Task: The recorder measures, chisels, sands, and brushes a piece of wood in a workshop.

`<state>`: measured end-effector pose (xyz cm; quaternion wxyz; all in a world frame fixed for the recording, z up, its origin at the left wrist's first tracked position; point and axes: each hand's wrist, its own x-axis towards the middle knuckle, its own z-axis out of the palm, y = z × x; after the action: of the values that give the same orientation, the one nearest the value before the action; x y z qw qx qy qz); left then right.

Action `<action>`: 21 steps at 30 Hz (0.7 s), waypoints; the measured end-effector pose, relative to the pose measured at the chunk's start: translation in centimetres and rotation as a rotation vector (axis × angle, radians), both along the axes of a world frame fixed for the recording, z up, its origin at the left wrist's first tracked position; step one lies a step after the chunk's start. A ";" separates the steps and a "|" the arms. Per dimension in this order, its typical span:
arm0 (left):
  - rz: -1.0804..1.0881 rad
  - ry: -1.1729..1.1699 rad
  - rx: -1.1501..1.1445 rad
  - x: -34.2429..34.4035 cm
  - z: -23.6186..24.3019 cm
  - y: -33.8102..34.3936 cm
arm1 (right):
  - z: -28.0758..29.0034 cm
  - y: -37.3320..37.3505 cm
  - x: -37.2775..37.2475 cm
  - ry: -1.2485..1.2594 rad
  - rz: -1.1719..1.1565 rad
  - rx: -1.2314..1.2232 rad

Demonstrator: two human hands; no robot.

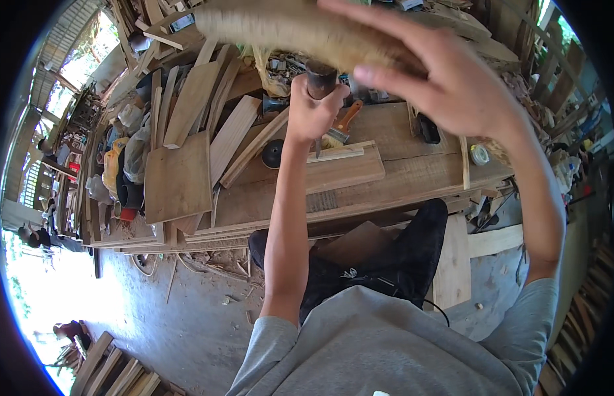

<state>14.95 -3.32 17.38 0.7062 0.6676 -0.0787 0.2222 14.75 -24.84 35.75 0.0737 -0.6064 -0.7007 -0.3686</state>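
My left hand [310,117] is closed around the dark handle of a chisel [321,76], held upright. The chisel's narrow blade points down to a pale wood strip [343,153], which lies on a flat board [346,173] on the workbench. Above and to the right, my right hand [449,89] holds a thick wooden club [300,36], raised and smeared by motion. The club stretches leftward over the chisel, apart from the handle's top as far as I can tell. Beside the strip rests a paintbrush [343,125] with an orange-brown handle.
The wooden workbench [412,168] carries loose planks [194,102] and a square panel [178,178] at left. A black round thing [272,154] lies left of the chisel; a small round tin [479,155] sits at right. Several timber pieces [105,369] are on the floor.
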 end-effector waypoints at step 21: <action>-0.077 -0.105 0.003 -0.6 0.4 -0.4 | -4.7 -2.6 -1.1 0.839 -0.178 -0.006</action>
<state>14.33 -3.72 17.74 0.7081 0.6525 -0.1416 0.2297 13.64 -27.42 31.03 0.3182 -0.7622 -0.5560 -0.0929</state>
